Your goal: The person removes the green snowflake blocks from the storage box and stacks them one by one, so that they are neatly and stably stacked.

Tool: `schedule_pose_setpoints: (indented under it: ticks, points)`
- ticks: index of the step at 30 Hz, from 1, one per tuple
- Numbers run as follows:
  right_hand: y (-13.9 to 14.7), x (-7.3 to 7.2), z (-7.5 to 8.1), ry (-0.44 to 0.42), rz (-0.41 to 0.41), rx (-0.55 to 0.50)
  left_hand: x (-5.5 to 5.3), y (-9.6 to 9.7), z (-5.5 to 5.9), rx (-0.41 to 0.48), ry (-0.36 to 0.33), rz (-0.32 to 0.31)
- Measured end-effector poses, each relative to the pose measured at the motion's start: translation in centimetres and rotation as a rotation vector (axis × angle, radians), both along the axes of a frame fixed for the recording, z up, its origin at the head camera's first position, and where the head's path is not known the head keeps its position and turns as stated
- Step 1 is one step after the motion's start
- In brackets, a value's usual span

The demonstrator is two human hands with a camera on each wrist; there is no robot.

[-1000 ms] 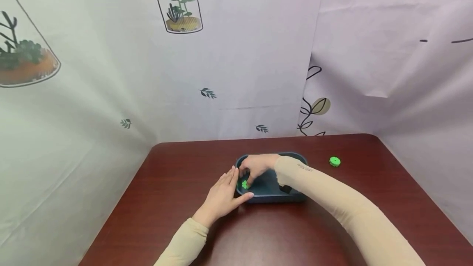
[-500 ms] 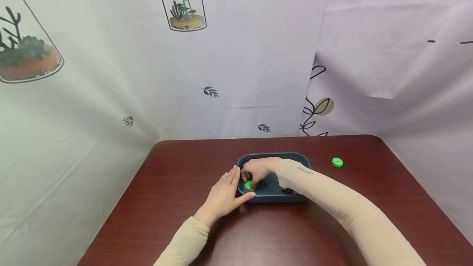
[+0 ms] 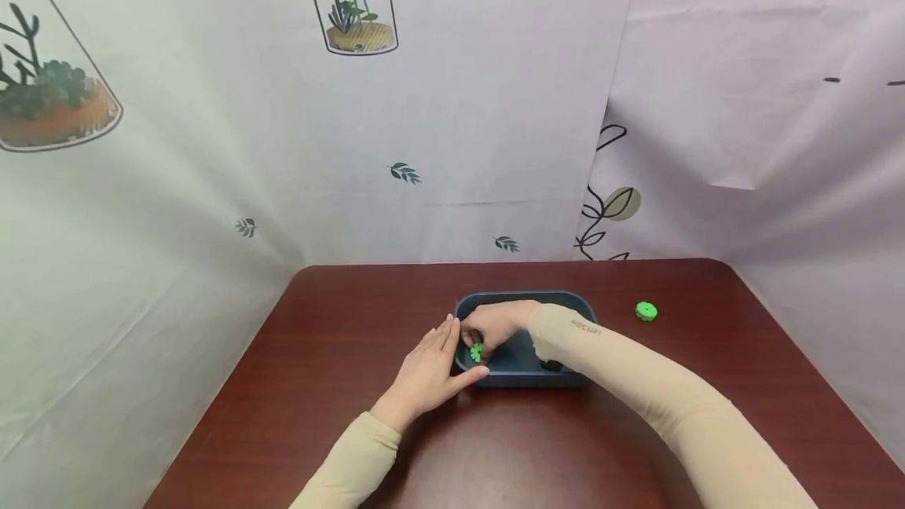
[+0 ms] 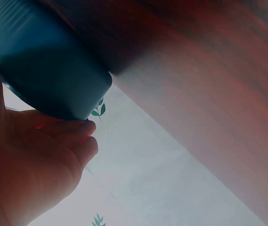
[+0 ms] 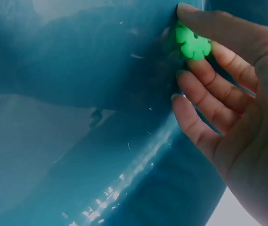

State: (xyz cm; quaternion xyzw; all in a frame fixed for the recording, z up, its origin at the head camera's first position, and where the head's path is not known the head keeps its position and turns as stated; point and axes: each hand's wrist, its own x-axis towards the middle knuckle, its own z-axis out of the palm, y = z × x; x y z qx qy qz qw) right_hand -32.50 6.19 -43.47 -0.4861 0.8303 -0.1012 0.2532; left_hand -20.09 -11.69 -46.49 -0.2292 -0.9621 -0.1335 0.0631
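Observation:
A dark blue oblong tray (image 3: 519,380) stands on the table. My left hand (image 3: 422,374) rests against its left end, fingers straight along the outside and thumb stretched over the near rim. In the left wrist view those fingers (image 4: 70,136) lie at the tray's rim. My right hand (image 3: 491,326) reaches down inside the tray at its left end. It pinches a small green notched disc (image 5: 196,44) between thumb and index finger, close to the tray's inner wall, with the other fingers loosely bent below. In the head view the fingers partly cover this disc (image 3: 476,352).
Another green notched piece (image 3: 646,311) lies on the table to the right of the tray. The dark red wooden table (image 3: 339,313) has a pale printed cloth (image 3: 495,116) behind it and at both sides. My right sleeve (image 3: 636,368) crosses over the tray's right part.
The green disc in my right hand has tilted up on edge between the fingers. My left hand stays at the tray's end. The head view has shifted slightly.

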Motion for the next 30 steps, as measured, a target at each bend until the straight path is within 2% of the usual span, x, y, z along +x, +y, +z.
schedule_pose_setpoints:
  ticks: [5, 9, 13, 18, 30]
  points:
    - [0.5, 0.3, 0.4, -0.006, -0.027, -0.019, 0.2, 0.2, 0.0, 0.001, -0.011, 0.001]
    - [0.9, 0.0, 0.4, 0.024, -0.037, -0.041, 0.3, 0.2, -0.1, 0.002, -0.018, 0.005]
    - [1.5, -0.3, 0.9, 0.018, -0.061, -0.082, 0.4, 0.2, -0.1, 0.009, -0.024, 0.005]
    - [2.2, -0.5, 2.7, 0.012, -0.098, -0.163, 0.1, 0.2, 0.1, 0.005, -0.019, 0.012]
    - [4.2, 0.4, 7.8, 0.185, -0.243, -0.418, 0.0, 0.2, 0.2, -0.006, -0.053, 0.018]
